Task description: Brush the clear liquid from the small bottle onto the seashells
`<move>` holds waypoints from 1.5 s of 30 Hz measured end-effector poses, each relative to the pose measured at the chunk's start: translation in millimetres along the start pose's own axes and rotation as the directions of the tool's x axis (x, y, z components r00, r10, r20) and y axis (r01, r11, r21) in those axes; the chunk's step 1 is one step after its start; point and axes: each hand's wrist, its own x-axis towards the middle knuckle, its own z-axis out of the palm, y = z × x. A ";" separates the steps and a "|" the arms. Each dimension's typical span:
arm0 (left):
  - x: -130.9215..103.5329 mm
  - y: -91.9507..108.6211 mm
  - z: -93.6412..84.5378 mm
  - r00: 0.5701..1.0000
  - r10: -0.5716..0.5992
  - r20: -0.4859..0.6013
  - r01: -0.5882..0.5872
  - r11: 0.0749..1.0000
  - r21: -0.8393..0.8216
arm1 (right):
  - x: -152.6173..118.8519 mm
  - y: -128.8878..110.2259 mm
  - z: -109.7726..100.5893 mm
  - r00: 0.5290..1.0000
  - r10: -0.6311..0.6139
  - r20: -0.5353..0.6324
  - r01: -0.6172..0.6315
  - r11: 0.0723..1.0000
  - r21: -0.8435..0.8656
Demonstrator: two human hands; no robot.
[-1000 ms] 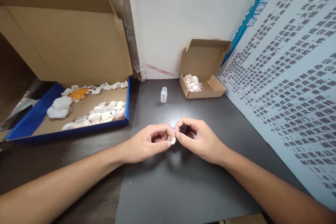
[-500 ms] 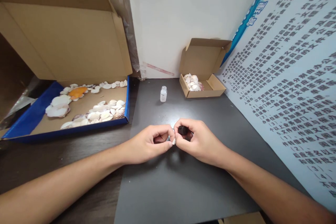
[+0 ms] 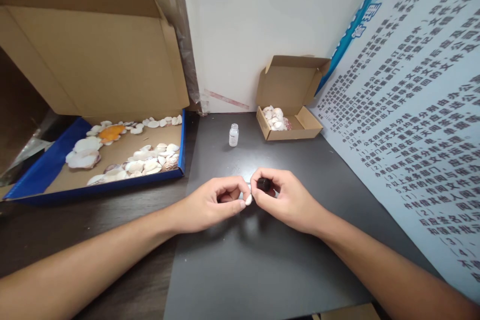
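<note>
My left hand (image 3: 215, 205) pinches a small white shell (image 3: 248, 200) between thumb and forefinger. Close beside it, my right hand (image 3: 287, 202) is closed round a black cap (image 3: 264, 184). The fingertips of the right hand meet near the shell; whether they touch it I cannot tell. Any part below the cap is hidden by the fingers. Beyond both hands, a small clear bottle (image 3: 233, 136) with a white label stands upright on the dark grey board (image 3: 262, 270), its neck uncapped.
At left lies an open blue-edged cardboard box (image 3: 182, 145) with several white shells and an orange one (image 3: 111, 133). A smaller open cardboard box (image 3: 294, 133) holding shells stands at the back right. A white panel (image 3: 258, 35) rises behind, and a printed sheet (image 3: 412, 135) slants along the right.
My hands have moved slightly apart, and more of the white shell shows at the left fingertips. The black cap has shifted a little to the right with my right hand.
</note>
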 end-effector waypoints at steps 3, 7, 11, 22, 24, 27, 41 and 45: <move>0.1 0.1 0.4 1.000 0.008 0.005 -0.008 1.000 0.009 | -0.8 -0.7 -1.0 1.000 0.000 0.010 0.000 1.000 0.001; -0.2 -2.2 1.9 1.000 0.004 -0.014 -0.004 0.999 0.040 | -0.1 0.2 -1.8 1.000 0.012 0.019 -0.011 1.000 -0.019; 0.3 -4.7 3.7 1.000 0.008 -0.014 -0.007 0.997 0.079 | 0.0 1.5 -1.2 0.999 0.039 0.036 -0.037 0.998 -0.048; -1.0 -3.0 0.9 0.999 0.007 0.034 -0.007 1.000 -0.015 | 3.4 3.0 -0.4 0.999 0.043 0.005 -0.042 0.997 -0.066; -0.5 -3.7 -1.3 1.000 0.013 0.010 -0.012 0.998 -0.068 | 3.8 2.9 -2.2 0.999 0.022 -0.024 -0.023 0.997 -0.076; 1.5 -6.1 -4.3 0.999 -0.001 -0.046 -0.010 0.973 -0.229 | 0.3 3.4 -5.3 0.995 -0.076 -0.071 0.074 0.997 -0.031; 6.5 -9.6 -6.9 0.988 -0.127 -0.083 0.062 0.839 -0.541 | -4.6 1.8 -5.0 0.969 -0.232 -0.087 0.230 0.973 -0.031; 6.7 -9.7 -6.8 0.989 -0.130 -0.063 0.074 0.830 -0.553 | -3.3 2.5 -4.5 0.965 -0.250 -0.074 0.251 0.968 0.005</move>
